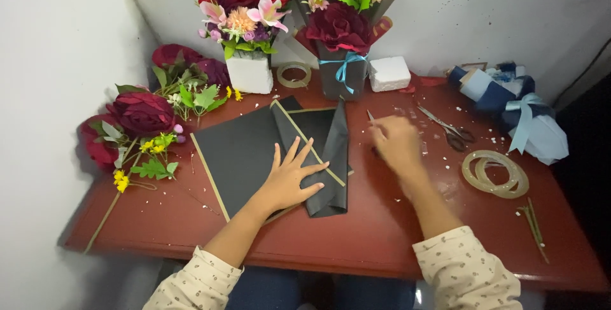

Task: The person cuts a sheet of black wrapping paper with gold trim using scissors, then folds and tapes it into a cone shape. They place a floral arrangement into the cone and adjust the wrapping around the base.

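Looking down past our two cream, dotted sleeves, we see our left hand (289, 179) pressed flat on the black paper (254, 151), fingers (299, 152) spread wide and released, grasping nothing. The paper is a matte sheet with a thin gold edge, lying at the middle of the dark red counter (356, 233); a folded part of it rises in a soft ridge just right of that hand. Our right hand (396, 141) hovers just beyond the fold, blurred, its fingers drawn together around something thin and pale; we cannot tell what it is.

To the right lie two flat translucent tape rings (495, 173), touching one another, with metal scissors (449, 128) behind them and thin green stems (533, 221) nearer us. At the left edge, loose cloth flowers (143, 116) in deep red with green leaves and small yellow blooms are heaped against the white wall.

Farther back stand a mixed bouquet in a white foam block (249, 71), a black-wrapped bouquet (344, 30) tied with a pale blue ribbon, a second foam block (389, 73), another tape roll (293, 74), and blue wrapped bundles (509, 100) with a light blue bow.
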